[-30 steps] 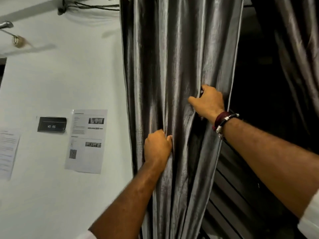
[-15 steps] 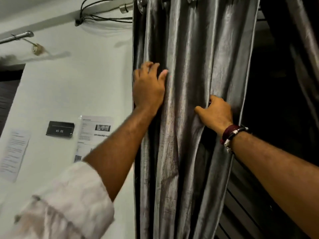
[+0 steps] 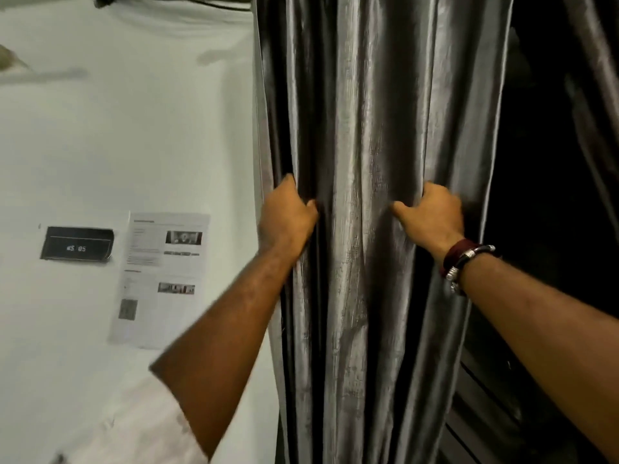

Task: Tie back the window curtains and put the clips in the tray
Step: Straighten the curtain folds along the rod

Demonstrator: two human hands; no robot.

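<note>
A shiny grey curtain [image 3: 365, 135] hangs in gathered vertical folds down the middle of the view. My left hand [image 3: 284, 216] grips the folds near the curtain's left edge, fingers curled into the cloth. My right hand [image 3: 432, 216], with a dark red and black bracelet at the wrist, clutches the folds near the right edge at about the same height. A second grey curtain [image 3: 596, 61] hangs at the far right. No clips and no tray are in view.
A white wall [image 3: 134, 128] lies to the left, with a printed paper sheet [image 3: 160, 279] and a small black label plate [image 3: 77, 244] on it. Black cables [image 3: 174, 0] run along the top. Right of the curtain the window opening [image 3: 542, 195] is dark.
My left hand came down from high on the curtain's left folds to the level of my right hand and closed on the cloth. The right hand kept its hold.
</note>
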